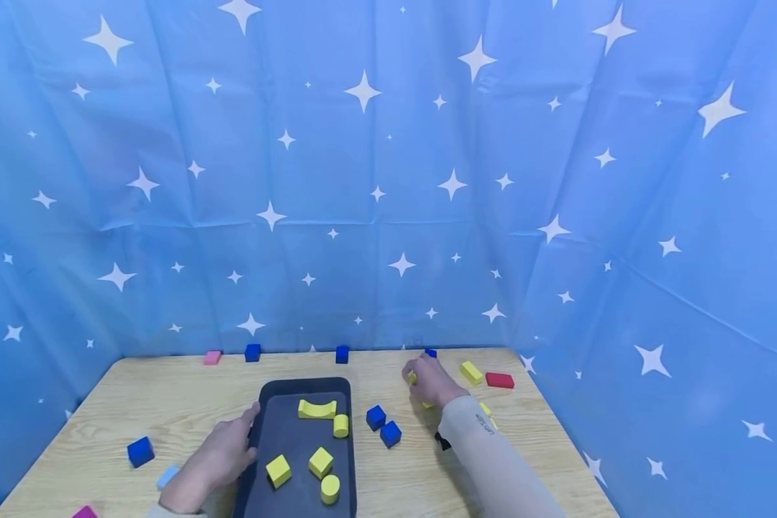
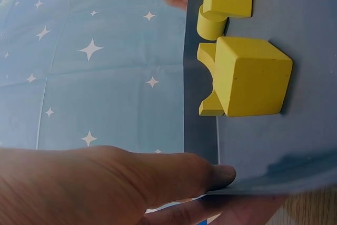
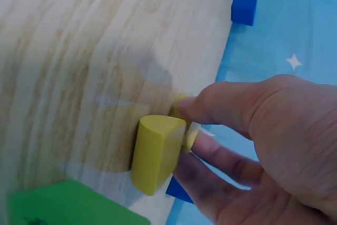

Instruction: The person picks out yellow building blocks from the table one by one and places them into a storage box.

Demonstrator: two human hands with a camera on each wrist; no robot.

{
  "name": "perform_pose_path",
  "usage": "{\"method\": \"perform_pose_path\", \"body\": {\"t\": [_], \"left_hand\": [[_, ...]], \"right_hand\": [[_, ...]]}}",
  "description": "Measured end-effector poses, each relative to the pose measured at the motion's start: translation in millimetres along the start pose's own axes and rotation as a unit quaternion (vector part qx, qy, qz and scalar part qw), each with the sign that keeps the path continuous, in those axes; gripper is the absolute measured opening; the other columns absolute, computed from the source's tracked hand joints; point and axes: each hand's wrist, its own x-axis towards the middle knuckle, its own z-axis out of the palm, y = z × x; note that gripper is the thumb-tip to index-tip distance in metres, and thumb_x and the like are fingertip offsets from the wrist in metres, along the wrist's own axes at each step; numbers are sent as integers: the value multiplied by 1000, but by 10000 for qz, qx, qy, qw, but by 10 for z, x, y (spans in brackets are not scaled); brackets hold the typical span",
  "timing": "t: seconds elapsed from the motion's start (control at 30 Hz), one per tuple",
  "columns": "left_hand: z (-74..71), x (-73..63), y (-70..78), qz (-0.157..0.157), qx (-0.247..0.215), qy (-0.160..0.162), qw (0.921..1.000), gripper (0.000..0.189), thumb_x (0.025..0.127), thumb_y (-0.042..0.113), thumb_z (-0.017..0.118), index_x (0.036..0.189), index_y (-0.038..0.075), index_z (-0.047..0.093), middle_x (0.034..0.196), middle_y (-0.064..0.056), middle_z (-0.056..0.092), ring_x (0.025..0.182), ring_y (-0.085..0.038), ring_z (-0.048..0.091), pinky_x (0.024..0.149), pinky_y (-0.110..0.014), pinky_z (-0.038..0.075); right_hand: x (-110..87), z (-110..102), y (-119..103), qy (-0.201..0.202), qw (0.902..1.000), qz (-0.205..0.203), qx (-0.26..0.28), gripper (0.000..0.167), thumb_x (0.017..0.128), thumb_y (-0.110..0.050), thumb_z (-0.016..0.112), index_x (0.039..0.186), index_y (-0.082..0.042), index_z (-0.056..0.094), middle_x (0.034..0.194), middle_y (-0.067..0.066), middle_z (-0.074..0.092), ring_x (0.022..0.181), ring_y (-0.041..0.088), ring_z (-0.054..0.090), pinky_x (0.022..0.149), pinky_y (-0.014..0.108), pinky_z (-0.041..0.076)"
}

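Note:
My left hand [image 1: 223, 450] holds the left side of a dark grey tray [image 1: 268, 392]; in the left wrist view the thumb [image 2: 210, 175] lies over the rim with fingers beneath. Inside the tray are a yellow arch block [image 1: 317, 410], two yellow cylinders and two yellow cubes [image 2: 258, 77]. At the table's far right part, my right hand [image 1: 432, 381] pinches a small yellow block [image 1: 412, 376] between thumb and fingers, which mostly hide its shape. Just in front of those fingers in the right wrist view is a yellow rounded-wedge block [image 3: 155, 156].
Two blue cubes [image 1: 383, 426] lie right of the tray. More blue cubes and a pink block [image 1: 212, 357] line the back edge by the starry curtain [image 1: 362, 180]. A yellow block [image 1: 471, 372] and red block [image 1: 500, 380] lie far right. A blue cube [image 1: 140, 452] sits left.

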Motion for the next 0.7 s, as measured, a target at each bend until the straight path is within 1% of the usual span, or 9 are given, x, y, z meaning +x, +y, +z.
{"method": "perform_pose_path", "body": {"t": [0.1, 0.17, 0.3, 0.4, 0.47, 0.57, 0.6, 0.7], "left_hand": [[-3, 1, -1, -58, 66, -48, 9999, 79, 104, -3, 78, 171, -18, 39, 141, -37, 76, 124, -44, 81, 88, -45, 71], [-1, 0, -2, -71, 79, -59, 9999, 79, 104, -2, 79, 171, -18, 39, 141, -37, 76, 127, -47, 80, 90, -46, 72], [3, -8, -6, -75, 90, -80, 9999, 79, 104, -2, 79, 171, -18, 38, 141, -38, 75, 127, -48, 80, 89, -45, 71], [3, -5, -12, -75, 91, -111, 9999, 79, 104, -2, 79, 170, -19, 38, 141, -38, 75, 123, -44, 81, 85, -43, 70], [1, 1, -6, -49, 59, -93, 9999, 79, 104, -3, 79, 170, -18, 39, 141, -38, 75, 121, -43, 82, 83, -42, 69], [-8, 9, 5, -4, 34, -71, 10000, 79, 103, -3, 79, 170, -18, 39, 141, -38, 75, 121, -43, 82, 84, -43, 69], [-11, 7, 9, 1, 18, -56, 10000, 80, 103, -3, 78, 170, -18, 39, 141, -38, 75, 123, -46, 81, 84, -43, 70], [-13, 5, 8, 16, 29, -50, 10000, 79, 104, -3, 78, 171, -18, 39, 140, -38, 76, 125, -47, 81, 86, -44, 71]], "right_hand": [[-3, 17, 31, -71, 9997, -209, 75, 34, 98, 14, 79, 128, 0, 86, 136, 19, 80, 139, 43, 70, 117, 57, 65], [-9, 28, 47, -42, 9995, -293, 109, 32, 97, 16, 79, 124, 0, 87, 133, 18, 82, 138, 43, 72, 117, 57, 65], [-19, 46, 60, 68, 9988, -452, 181, 29, 97, 16, 80, 120, 0, 88, 130, 18, 85, 134, 44, 76, 114, 58, 67], [-39, 58, 55, 92, 9983, -531, 239, 28, 97, 15, 81, 120, 0, 88, 129, 19, 85, 134, 44, 77, 114, 59, 67], [-57, 71, 53, 117, 9981, -539, 265, 28, 97, 14, 81, 120, 0, 88, 131, 19, 85, 136, 45, 75, 116, 61, 66], [-71, 78, 40, 167, 9981, -512, 286, 27, 98, 12, 81, 121, -1, 88, 133, 19, 83, 138, 44, 74, 119, 63, 64], [-73, 81, 36, 174, 9982, -503, 282, 27, 99, 11, 81, 122, -1, 87, 134, 19, 83, 139, 44, 73, 119, 63, 63], [-83, 73, 12, 196, 9981, -512, 280, 27, 99, 8, 83, 124, -1, 87, 133, 18, 83, 134, 41, 75, 118, 61, 64]]}}
